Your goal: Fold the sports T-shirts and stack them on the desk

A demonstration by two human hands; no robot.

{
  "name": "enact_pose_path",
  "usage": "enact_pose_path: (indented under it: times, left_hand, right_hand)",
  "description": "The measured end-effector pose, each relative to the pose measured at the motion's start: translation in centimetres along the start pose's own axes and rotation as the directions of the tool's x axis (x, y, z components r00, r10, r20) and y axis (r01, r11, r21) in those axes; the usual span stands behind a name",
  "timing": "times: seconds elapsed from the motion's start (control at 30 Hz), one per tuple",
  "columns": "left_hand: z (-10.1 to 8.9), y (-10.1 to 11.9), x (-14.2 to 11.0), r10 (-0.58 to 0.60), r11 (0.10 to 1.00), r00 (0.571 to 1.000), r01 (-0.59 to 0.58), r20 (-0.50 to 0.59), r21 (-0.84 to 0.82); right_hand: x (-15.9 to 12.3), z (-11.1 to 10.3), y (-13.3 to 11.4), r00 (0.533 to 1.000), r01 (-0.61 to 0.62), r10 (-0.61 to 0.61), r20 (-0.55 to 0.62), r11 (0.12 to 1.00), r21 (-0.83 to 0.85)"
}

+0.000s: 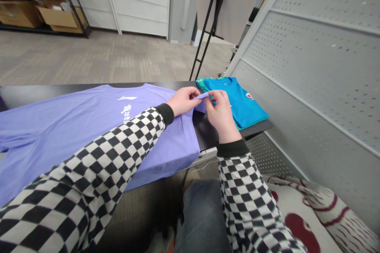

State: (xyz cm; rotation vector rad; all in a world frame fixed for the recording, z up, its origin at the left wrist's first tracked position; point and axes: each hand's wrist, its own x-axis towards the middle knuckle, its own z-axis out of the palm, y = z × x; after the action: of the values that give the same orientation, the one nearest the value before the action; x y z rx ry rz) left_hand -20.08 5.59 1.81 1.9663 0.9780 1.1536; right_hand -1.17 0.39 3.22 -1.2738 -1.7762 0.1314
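A lavender T-shirt point(89, 126) with white print on the chest lies spread over a dark table, its lower side hanging past the near edge. Toward the right end of the shirt, my left hand point(184, 101) pinches the sleeve's edge between thumb and fingers. Close beside it, my right hand point(220, 112) grips the same sleeve edge, which is lifted slightly off the table between both hands. Part of the sleeve is hidden behind my fingers. My left forearm crosses over the shirt.
A folded blue shirt point(245, 102) lies on a green one at the table's right end. The dark table point(204, 132) borders a grey perforated panel point(314, 55) on the right. Beyond it stand a black stand point(212, 19) and a shelf with cardboard boxes point(62, 17).
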Motion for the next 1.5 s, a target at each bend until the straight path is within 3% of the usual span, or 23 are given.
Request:
enact_pose_path:
  times: [0.17,0.4,0.57,0.73,0.87,1.0,1.1,1.27,1.5]
  left_hand:
    - [-0.4,-0.2,0.1,-0.015,0.994,1.0,0.012,-0.021,-0.104]
    - [-0.5,0.2,-0.2,0.003,0.984,1.0,-0.002,0.001,-0.177]
    - [-0.9,0.5,-0.4,0.075,0.993,0.997,-0.076,-0.013,-0.095]
    - [-1.0,0.7,-1.1,0.185,0.98,0.981,-0.189,0.062,0.068]
    - [-0.9,0.6,-1.7,0.175,0.979,0.982,-0.182,0.075,0.094]
    - [-1.1,-0.4,-1.6,0.11,0.992,0.992,-0.105,-0.055,0.073]
    - [-1.4,-0.8,-1.2,0.064,0.996,0.994,-0.057,-0.092,0.072]
    - [-1.3,0.3,-1.0,0.017,0.993,0.998,-0.024,0.057,0.116]
    - [-0.5,0.0,-0.5,-0.117,0.985,0.983,0.132,0.139,-0.107]
  right_hand:
    - [0.2,0.2,0.2,0.975,-0.221,0.219,0.035,0.972,0.075]
    - [0.4,2.1,0.5,0.901,-0.433,0.4,0.169,0.808,0.4]
    - [0.2,2.2,-0.5,0.813,-0.582,0.477,0.335,0.631,0.513]
    - [0.3,2.3,-0.2,0.811,-0.575,0.497,0.309,0.578,0.579]
    - [0.4,2.4,1.1,0.817,-0.558,0.522,0.243,0.614,0.559]
    - [0.2,2.1,2.4,0.879,-0.462,0.463,0.11,0.774,0.432]
    - [0.1,2.0,2.9,0.897,-0.434,0.436,0.078,0.83,0.351]
    - [0.1,1.9,2.4,0.941,-0.337,0.311,0.131,0.862,0.379]
    - [-0.1,1.4,1.5,0.961,-0.252,0.189,0.205,0.902,0.35]
